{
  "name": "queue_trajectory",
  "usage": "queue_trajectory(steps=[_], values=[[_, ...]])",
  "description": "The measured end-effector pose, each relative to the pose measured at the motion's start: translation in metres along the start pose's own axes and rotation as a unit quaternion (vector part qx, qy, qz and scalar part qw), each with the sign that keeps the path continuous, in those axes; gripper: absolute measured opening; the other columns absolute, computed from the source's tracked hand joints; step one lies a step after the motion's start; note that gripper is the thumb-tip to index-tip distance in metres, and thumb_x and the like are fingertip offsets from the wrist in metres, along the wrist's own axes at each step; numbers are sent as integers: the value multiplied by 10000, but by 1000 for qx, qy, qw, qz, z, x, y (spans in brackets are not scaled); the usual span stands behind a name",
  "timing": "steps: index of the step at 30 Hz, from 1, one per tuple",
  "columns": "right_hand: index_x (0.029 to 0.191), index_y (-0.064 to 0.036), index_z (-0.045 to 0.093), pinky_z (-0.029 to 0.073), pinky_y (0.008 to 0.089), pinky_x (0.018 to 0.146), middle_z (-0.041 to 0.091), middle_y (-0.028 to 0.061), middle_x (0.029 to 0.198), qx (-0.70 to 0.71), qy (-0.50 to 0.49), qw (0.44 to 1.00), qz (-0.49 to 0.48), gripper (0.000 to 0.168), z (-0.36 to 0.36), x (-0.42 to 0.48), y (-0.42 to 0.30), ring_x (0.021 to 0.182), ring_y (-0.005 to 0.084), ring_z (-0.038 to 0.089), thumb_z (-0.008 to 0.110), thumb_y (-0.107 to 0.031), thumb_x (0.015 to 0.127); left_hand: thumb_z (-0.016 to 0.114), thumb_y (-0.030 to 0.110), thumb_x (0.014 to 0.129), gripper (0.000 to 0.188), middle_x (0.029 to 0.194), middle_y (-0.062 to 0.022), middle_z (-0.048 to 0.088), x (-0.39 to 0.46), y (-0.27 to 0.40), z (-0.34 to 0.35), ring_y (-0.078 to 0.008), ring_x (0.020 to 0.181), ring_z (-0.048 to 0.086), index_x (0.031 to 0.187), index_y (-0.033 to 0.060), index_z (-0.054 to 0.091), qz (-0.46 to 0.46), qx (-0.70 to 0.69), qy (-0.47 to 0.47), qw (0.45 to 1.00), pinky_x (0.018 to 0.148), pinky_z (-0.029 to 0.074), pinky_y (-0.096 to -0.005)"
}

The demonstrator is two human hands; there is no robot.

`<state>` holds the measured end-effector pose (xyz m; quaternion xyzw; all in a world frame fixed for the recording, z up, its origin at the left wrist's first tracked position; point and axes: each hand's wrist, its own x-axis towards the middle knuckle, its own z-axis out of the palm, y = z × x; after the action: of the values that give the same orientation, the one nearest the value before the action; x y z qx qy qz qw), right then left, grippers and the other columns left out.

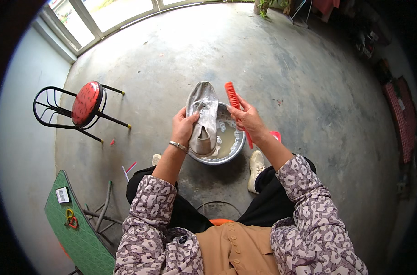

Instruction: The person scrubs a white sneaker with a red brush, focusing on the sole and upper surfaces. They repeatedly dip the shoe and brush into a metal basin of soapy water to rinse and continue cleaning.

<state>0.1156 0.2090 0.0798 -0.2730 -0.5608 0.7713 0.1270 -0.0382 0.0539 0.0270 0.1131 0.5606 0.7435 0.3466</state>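
My left hand [185,125] grips a wet, light grey canvas shoe [205,117] by its side, thumb near the laces. Its toe points away from me, and patches of foam cling to the upper. In my right hand [248,118] is a red plastic scrubbing brush [232,94], tilted, with its bristled end up and apart from the shoe. Below both hands a round metal basin [243,144] stands on the floor between my feet. It holds cloudy, sudsy water [228,139]; the shoe hides its left part.
A black metal chair with a red seat [87,103] stands at left. Nearer is a green folding table [71,240] bearing scissors [71,218] and a small box [62,195]. A red plastic object [276,136] lies right of the basin, partly behind my forearm. Concrete floor [153,75] surrounds us.
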Motion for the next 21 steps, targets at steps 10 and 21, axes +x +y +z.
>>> queue_trajectory(steps=[10,21], values=[[1030,-111,526,312,188,436,526,-39,779,157,-20,983,91,249,23,-6,27,497,21,391,682,-253,896,596,142,940,288,1024,-64,663,-10,0,18,-128,854,639,1184,-9,571,-83,-53,-66,993,732,514,-264],[1065,-95,509,302,192,405,495,-42,724,80,3,996,27,247,16,-2,32,465,26,392,663,-153,880,774,99,785,421,1018,-32,672,-22,6,31,-118,899,632,1157,31,588,-98,5,-118,988,807,484,-260]])
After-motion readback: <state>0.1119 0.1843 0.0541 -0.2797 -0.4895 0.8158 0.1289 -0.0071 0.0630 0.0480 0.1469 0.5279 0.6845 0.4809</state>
